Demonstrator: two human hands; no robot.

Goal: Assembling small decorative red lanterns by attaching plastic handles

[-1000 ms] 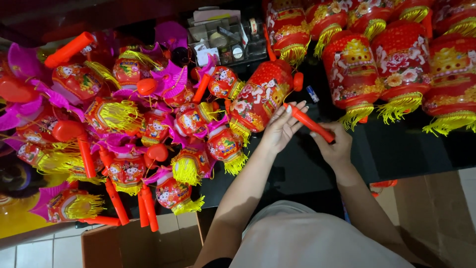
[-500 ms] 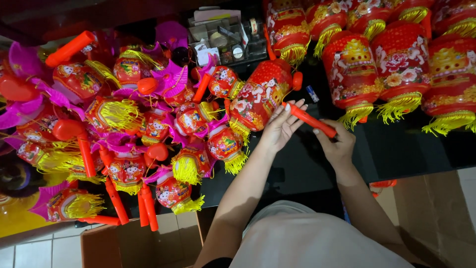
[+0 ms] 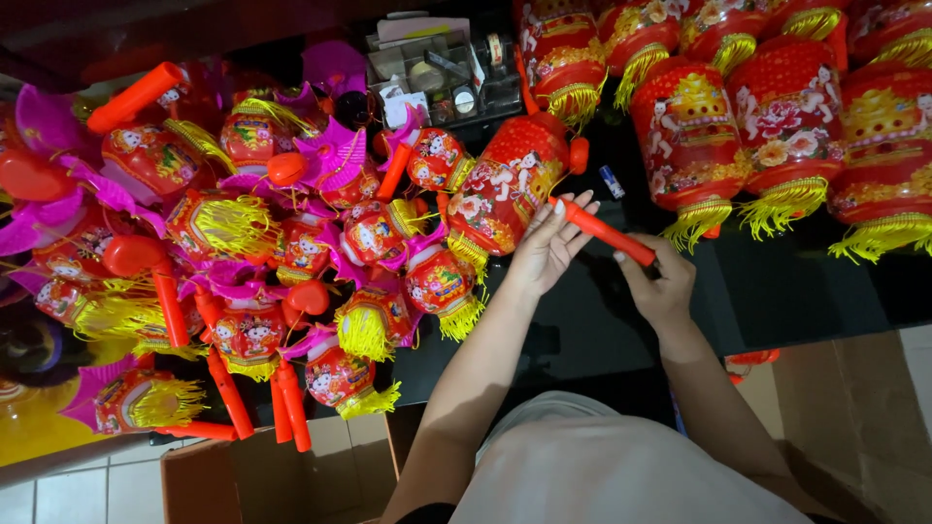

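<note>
1. Left hand [image 3: 546,254] is up against the bottom end of a red paper lantern [image 3: 505,189], fingers [image 3: 573,209] stretched out and a bit spread, tips resting on the orange handle stick [image 3: 602,231] rather than gripping it.
2. Right hand [image 3: 662,286] has the other end of that stick, fingers curled and clamped round it.
3. The stick runs slanted between both hands, just above the dark worktop [image 3: 777,291], its upper end right by the lantern.
4. That lantern lies tilted, gold fringe pointing down-left.
5. Left of it there's a big pile of small lanterns [image 3: 291,243] with pink bits and orange sticks.
6. Bigger red lanterns [image 3: 777,116] sit in a row along the top right.
7. A clear box of odds and ends [image 3: 437,73] sits behind.
</note>
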